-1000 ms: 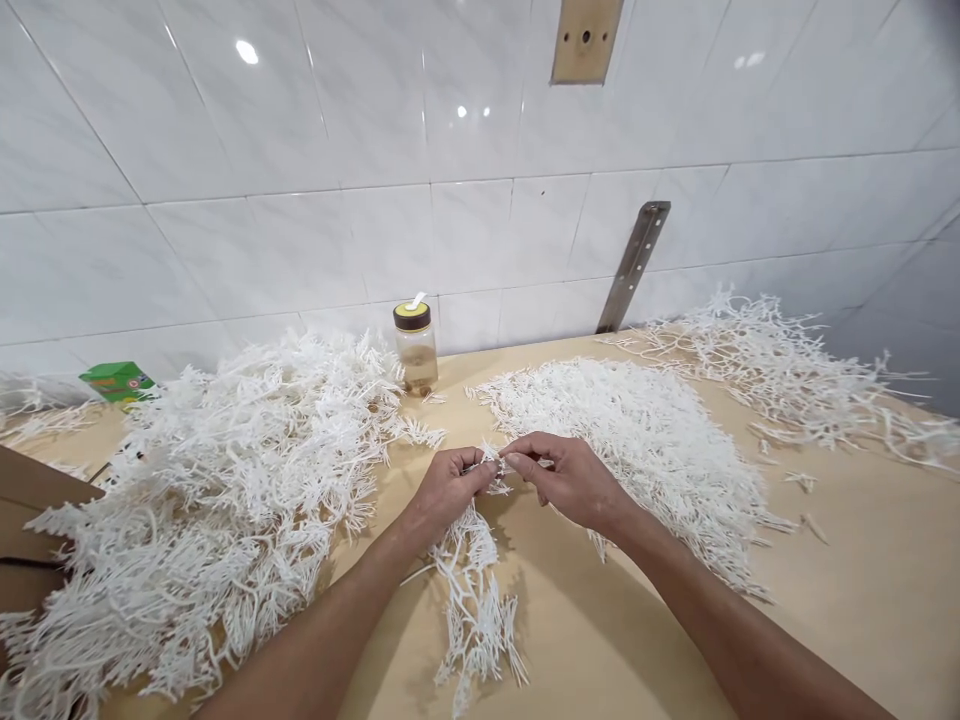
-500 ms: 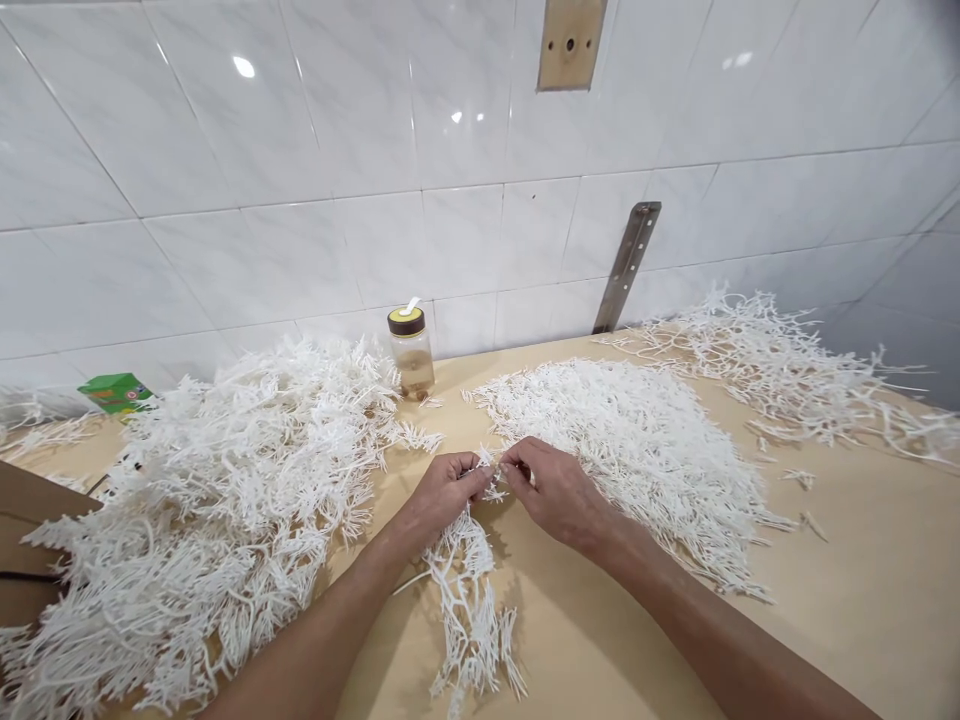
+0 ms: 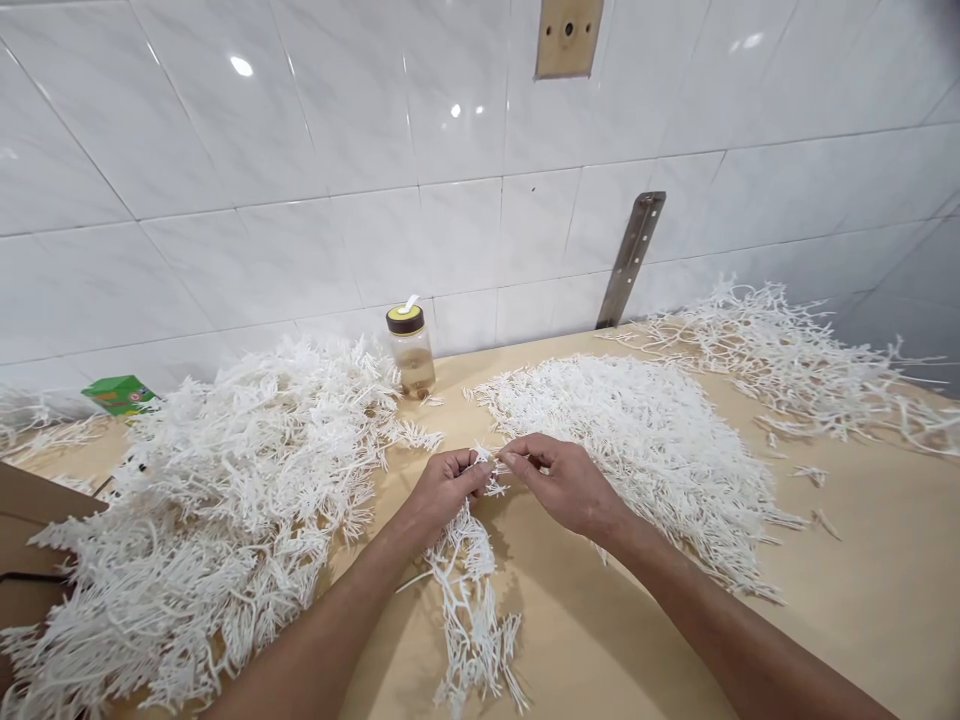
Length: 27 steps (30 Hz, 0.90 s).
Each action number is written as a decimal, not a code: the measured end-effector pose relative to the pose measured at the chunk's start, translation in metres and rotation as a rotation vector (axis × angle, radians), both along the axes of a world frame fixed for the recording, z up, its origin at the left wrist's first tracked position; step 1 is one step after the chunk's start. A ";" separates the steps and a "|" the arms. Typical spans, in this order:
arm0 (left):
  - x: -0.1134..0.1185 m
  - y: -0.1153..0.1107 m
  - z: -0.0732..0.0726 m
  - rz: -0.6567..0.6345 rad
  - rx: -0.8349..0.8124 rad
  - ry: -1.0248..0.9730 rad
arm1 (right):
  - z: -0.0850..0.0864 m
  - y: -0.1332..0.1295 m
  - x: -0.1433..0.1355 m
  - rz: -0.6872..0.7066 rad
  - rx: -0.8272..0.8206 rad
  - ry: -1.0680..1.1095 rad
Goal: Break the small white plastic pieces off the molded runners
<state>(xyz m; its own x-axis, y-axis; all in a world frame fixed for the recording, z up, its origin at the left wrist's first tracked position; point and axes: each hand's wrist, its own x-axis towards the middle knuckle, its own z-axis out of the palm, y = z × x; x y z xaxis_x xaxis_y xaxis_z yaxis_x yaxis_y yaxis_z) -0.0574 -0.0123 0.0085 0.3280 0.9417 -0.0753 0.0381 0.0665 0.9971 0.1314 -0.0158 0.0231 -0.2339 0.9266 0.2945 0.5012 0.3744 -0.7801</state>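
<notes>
My left hand point(image 3: 444, 492) is closed on a white branched plastic sprig point(image 3: 469, 590), whose lower part hangs towards the table's front. Against the sprig's upper end, the fingertips of my right hand point(image 3: 564, 482) are pinched together; whatever lies between them is too small to make out. To the left spreads a big heap of similar white branched sprigs point(image 3: 247, 480). Beyond and beside my right hand lies a flatter pile of short, loose white pieces point(image 3: 637, 430).
A tangle of thin white stems point(image 3: 795, 360) lies at the far right. Near the tiled wall stand a lidded jar point(image 3: 415, 365) and a metal strip point(image 3: 631, 260). A green box point(image 3: 120, 394) and a brown panel point(image 3: 41, 510) are at left. Stray bits dot the tabletop point(image 3: 877, 570).
The camera view has shifted slightly. My right hand's fingers have moved a little at the sprig's end, while my left hand keeps its hold.
</notes>
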 end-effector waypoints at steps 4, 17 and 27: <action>0.001 0.000 0.000 0.006 -0.002 -0.005 | 0.003 -0.004 -0.004 0.001 -0.084 -0.005; 0.002 -0.002 0.000 -0.005 0.095 0.104 | -0.010 -0.003 -0.012 -0.086 0.164 -0.175; 0.002 -0.004 0.001 0.051 0.098 0.067 | -0.013 0.006 -0.006 -0.292 0.400 -0.335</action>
<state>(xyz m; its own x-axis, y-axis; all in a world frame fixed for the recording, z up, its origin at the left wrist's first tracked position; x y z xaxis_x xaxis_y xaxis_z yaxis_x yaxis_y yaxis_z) -0.0552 -0.0165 0.0097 0.2771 0.9608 -0.0021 0.1036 -0.0277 0.9942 0.1254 -0.0102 0.0097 -0.1266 0.7989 0.5880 0.8222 0.4161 -0.3883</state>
